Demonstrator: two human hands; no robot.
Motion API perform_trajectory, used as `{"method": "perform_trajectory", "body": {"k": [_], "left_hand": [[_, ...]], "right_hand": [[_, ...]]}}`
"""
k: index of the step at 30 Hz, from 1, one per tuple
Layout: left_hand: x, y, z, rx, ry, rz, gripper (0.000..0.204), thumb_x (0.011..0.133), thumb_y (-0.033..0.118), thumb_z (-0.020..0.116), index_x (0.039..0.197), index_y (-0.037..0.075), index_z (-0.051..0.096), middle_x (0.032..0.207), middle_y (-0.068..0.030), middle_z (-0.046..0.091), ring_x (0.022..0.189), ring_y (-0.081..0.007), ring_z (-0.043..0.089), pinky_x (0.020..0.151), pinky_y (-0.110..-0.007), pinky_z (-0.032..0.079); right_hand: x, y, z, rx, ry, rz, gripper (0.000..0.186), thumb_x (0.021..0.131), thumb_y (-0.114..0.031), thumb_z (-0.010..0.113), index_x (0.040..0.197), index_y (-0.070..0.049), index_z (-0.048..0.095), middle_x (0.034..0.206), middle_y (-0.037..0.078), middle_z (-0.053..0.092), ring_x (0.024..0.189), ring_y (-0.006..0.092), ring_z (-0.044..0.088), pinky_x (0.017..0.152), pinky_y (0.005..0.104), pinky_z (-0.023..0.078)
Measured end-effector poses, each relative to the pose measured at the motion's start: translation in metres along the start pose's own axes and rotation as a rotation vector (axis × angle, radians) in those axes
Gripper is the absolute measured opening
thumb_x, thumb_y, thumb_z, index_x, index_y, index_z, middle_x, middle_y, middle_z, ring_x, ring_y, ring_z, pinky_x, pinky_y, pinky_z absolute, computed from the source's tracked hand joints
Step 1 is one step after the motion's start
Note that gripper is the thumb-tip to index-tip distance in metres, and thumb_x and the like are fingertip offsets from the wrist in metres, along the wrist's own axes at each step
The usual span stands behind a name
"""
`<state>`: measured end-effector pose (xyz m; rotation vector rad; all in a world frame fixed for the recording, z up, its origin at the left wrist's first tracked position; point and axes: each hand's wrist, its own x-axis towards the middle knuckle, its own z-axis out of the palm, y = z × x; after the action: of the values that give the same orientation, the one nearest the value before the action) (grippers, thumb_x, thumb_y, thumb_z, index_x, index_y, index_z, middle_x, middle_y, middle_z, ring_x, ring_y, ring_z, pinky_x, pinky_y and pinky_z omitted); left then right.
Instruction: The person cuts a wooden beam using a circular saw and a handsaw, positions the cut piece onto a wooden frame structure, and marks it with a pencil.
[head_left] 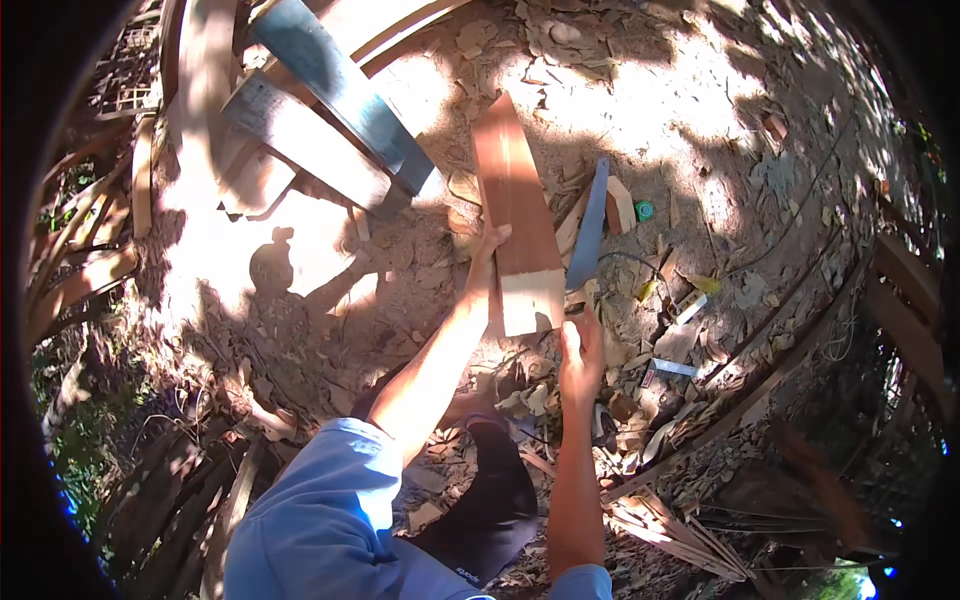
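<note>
White lettering (468,576) on our trousers (490,495), btw. Arms stretched forward, our left hand (492,240) clasps the board (520,205) by one edge; our right hand (581,350) is wrapped round the saw (590,228) just beside it.

Fingers of the left hand (489,245) are mostly hidden behind the wooden board (518,210), the right hand (580,352) covers much of the handle of the saw (589,225), and the lower edge crops the right sleeve (583,583).

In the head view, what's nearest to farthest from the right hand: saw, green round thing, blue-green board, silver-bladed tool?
1. Saw, in the right hand
2. Silver-bladed tool, rightward
3. Green round thing, upper right
4. Blue-green board, upper left
</note>
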<state>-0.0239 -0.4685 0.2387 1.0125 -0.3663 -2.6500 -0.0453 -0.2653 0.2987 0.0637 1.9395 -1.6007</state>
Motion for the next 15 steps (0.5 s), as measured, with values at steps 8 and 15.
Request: {"method": "perform_trajectory", "body": {"k": [8,15], "left_hand": [[-0.090,0.062,-0.032,0.083,0.206,-0.254,0.059,0.091,0.041,0.069,0.134,0.004,0.053,0.118,-0.0132,0.061,0.103,-0.0229,0.063,0.087,-0.037,0.054],[-0.161,0.158,-0.076,0.389,0.050,0.016,0.081,0.088,0.029,0.071,0.151,-0.001,0.031,0.127,-0.0142,0.059,0.111,-0.0212,0.060,0.093,-0.035,0.051]], "right_hand": [[-0.062,-0.068,0.116,0.213,0.061,-0.015,0.015,0.099,-0.017,0.069,0.092,-0.004,0.065,0.090,-0.001,0.063,0.085,0.0070,0.054,0.080,0.0244,0.043],[-0.112,-0.055,0.187,-0.058,0.289,0.163,0.039,0.101,-0.039,0.062,0.102,-0.002,0.073,0.090,0.005,0.071,0.080,0.0144,0.063,0.072,0.0292,0.049]]}}
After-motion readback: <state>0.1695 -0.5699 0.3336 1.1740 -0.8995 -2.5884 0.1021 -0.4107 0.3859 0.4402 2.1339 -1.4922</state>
